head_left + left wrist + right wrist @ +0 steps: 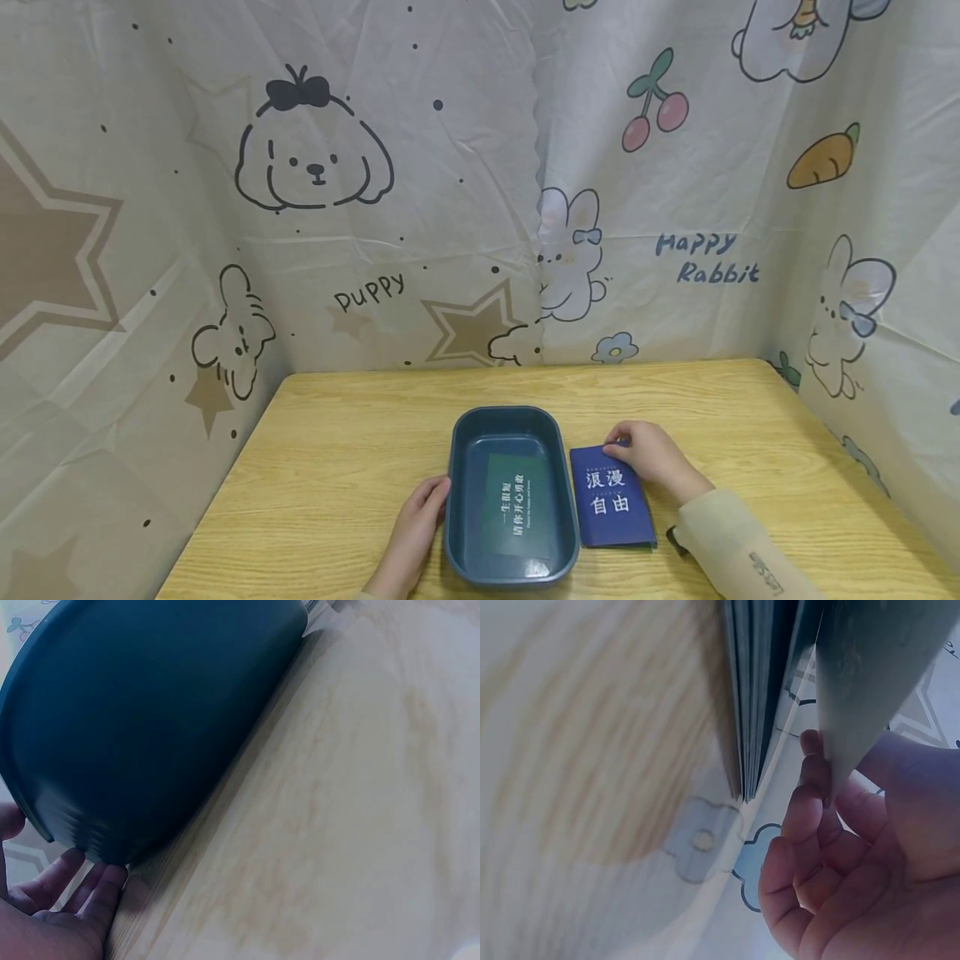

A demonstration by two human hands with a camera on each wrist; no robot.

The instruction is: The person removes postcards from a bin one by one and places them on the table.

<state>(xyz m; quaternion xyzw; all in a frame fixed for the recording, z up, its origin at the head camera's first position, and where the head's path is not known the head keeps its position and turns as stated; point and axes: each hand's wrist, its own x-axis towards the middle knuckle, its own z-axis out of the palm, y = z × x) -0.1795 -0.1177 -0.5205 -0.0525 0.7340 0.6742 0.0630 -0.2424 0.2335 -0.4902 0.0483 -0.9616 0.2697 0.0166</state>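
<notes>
A dark teal rectangular tray [512, 423] stands on the table, with a green notebook [540, 508] with white characters lying flat in it. My left hand [420, 521] grips the tray's left side, thumb at the rim and fingertips against the outer wall [135, 750]. Right of the tray lies a stack of thin notebooks [750, 712], a blue one [611, 521] with white characters on top. At its far edge my right hand [648, 450] pinches the top notebook between thumb and fingers. In the right wrist view this notebook [862, 690] is lifted and separated from the stack.
The light wooden table [360, 442] has its far edge against a patterned cloth [465, 208], which also hangs along both sides. A dark band [677, 542] shows at my right sleeve [738, 542].
</notes>
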